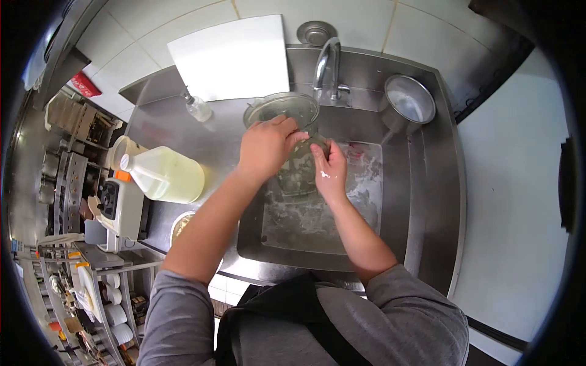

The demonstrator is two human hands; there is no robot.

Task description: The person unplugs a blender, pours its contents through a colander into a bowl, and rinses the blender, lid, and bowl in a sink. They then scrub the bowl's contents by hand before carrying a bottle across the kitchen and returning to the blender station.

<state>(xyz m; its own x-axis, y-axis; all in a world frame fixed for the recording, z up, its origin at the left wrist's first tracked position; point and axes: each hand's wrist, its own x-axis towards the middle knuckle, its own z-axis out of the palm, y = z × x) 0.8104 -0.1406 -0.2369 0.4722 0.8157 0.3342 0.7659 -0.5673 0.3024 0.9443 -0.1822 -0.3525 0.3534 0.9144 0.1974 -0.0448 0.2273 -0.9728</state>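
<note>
Over the sink (397,183), the clear container (297,177) lies at nine o'clock from your nearer right hand (331,171), which pinches its rim, and five o'clock from your left hand (264,146), whose grip you cannot tell.

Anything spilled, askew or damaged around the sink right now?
One oddity: a reddish patch in the far right part of the sink, beyond the right hand, stands out against whitish streaks. I can't tell what it is. No damage is evident.

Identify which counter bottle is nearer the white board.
The small clear bottle, right by the white board. The large jug of pale yellow liquid stands farther away.
</note>
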